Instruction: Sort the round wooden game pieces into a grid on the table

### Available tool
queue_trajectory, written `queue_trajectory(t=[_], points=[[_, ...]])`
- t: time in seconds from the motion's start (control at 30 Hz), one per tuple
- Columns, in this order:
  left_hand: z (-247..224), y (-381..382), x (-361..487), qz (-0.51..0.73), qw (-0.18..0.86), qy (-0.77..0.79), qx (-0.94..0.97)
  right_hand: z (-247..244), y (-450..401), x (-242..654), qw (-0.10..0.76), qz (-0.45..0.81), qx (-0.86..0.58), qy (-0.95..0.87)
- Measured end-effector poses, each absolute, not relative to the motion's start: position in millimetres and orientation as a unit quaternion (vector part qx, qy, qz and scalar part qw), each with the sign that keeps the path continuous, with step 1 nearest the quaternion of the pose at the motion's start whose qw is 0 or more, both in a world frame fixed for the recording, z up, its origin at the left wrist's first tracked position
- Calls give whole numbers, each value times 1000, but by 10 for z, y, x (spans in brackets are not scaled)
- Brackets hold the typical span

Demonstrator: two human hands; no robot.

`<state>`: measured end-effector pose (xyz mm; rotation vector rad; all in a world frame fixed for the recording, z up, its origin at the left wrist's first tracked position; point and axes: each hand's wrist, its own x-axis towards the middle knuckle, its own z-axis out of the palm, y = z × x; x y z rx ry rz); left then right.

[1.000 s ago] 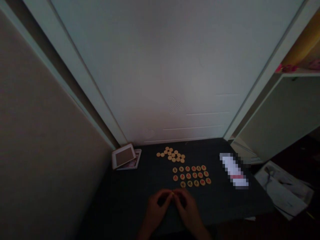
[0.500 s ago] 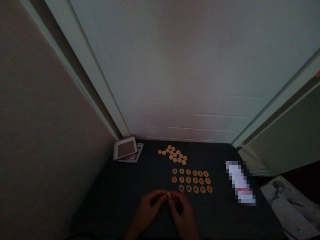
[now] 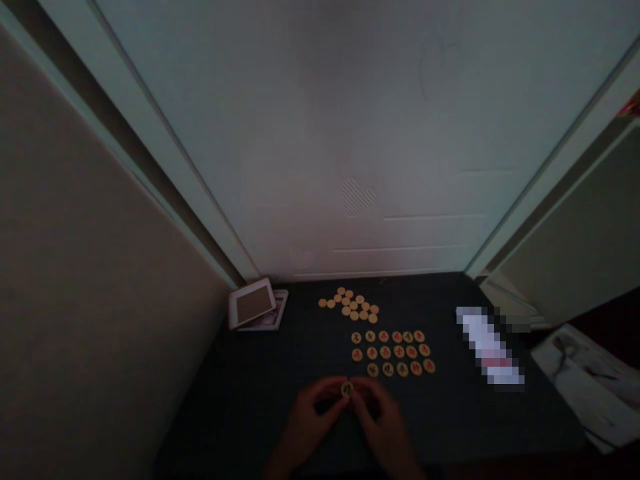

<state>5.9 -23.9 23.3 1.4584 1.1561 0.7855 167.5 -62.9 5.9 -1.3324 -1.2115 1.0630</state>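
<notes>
My left hand (image 3: 317, 408) and my right hand (image 3: 377, 407) meet over the near part of the dark table (image 3: 240, 400). Between their fingertips they pinch one round Chinese chess piece (image 3: 347, 389), its dark-marked face turned up toward me. Just beyond my hands, more chess pieces (image 3: 385, 352) lie in three rows, some with red characters and some with black. Farther back is a loose cluster of plain-faced pieces (image 3: 354, 306), no characters showing on them.
Two stacked shallow boxes or frames (image 3: 255, 303) sit at the table's back left. A blurred-out white object (image 3: 487, 347) lies on the right side. Behind the table stands a white panel (image 3: 300, 167) with a heart relief. Pale items (image 3: 590, 380) lie beyond the right edge.
The view has shifted slightly. Both hands still pinch the chess piece, whose marked face now shows more fully toward me. The rows and the cluster look unchanged.
</notes>
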Motion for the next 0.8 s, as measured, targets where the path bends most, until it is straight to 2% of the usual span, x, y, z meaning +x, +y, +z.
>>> queue_trajectory(t=[0.4, 0.8], points=[[276, -233, 40, 312, 474, 468, 678, 91, -616, 1697, 509, 479, -531, -479], [219, -263, 43, 331, 475, 448, 681, 95, -649, 1696, 511, 436, -555, -492]])
